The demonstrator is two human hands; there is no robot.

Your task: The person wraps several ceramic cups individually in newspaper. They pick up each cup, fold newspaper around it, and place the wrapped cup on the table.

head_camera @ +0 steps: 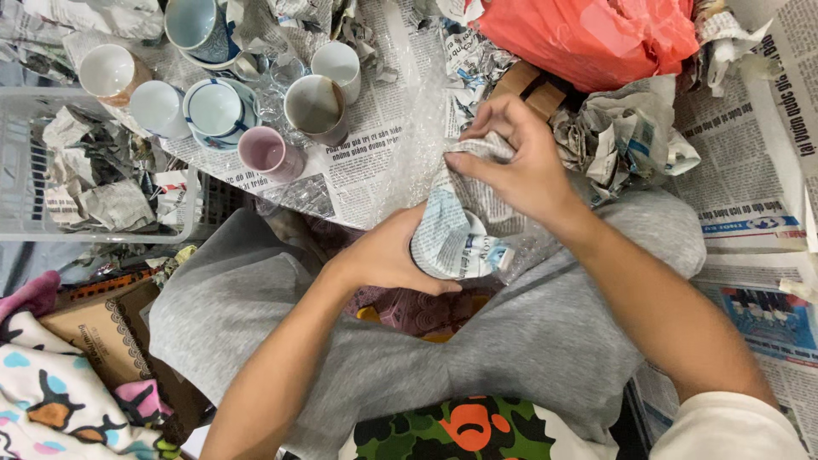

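Looking down from head height at a person seated cross-legged in grey trousers, both bare hands meet over the lap at the centre of the view; the left hand (385, 255) cups the underside of a newspaper-wrapped bundle (456, 230), fingers curled firmly around it; the right hand (520, 166) presses down on top, pinching the loose paper folds closed. What sits inside is hidden, though the rounded shape suggests a cup; the wrapping looks nearly finished, with only the top edges left to tuck. At eleven o'clock, on spread newspaper, stand unwrapped cups, seemingly still waiting: a pink mug (268, 153), a brown-stained mug (315, 106), a white cup (336, 64), a blue-rimmed cup on a saucer (215, 109); more cups lie beyond at ten o'clock. At nine o'clock a clear plastic basket (183, 223) holds crumpled paper; a red plastic bag (596, 34) lies at one o'clock; crumpled newspaper (622, 136) sits just right of the hands.
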